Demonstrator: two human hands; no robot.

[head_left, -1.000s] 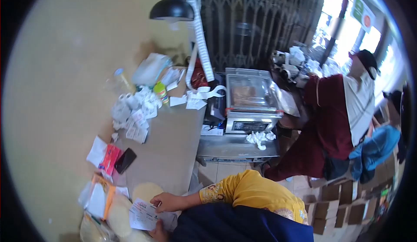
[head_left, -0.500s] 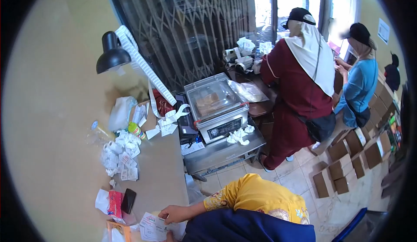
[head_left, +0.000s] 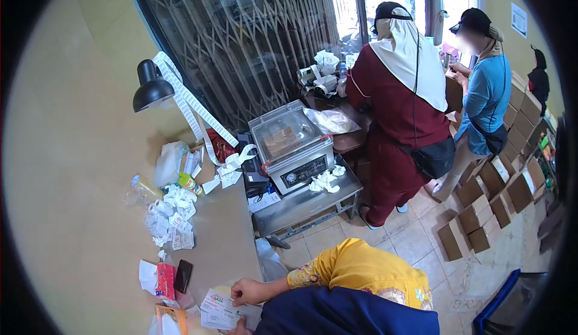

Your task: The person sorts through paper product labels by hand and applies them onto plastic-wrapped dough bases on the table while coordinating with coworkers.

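Note:
Several white printed slips (head_left: 218, 311) with red and green lettering are fanned out at the desk's near edge, at the bottom of the view. My right hand (head_left: 248, 291), below a yellow patterned sleeve, has its fingers curled and pinched at the upper edge of the slips. From below, my left hand (head_left: 239, 327) grips the same slips, its thumb lying on top; the rest of that hand is cut off by the frame and by navy cloth. Beside the slips are a dark phone (head_left: 183, 276) and a red packet (head_left: 165, 281).
Crumpled receipts (head_left: 180, 205), a green-capped bottle (head_left: 190, 183) and a black lamp (head_left: 152, 88) with paper strips are farther along the desk (head_left: 226, 238). Past it stands a vacuum sealer (head_left: 298, 154). Two people (head_left: 400, 94) (head_left: 487, 88) stand beyond, near cardboard boxes (head_left: 475, 214).
The view has shifted slightly. The slips sit higher in the frame, and my right hand's fingers are more curled than before. The person in blue appears more upright.

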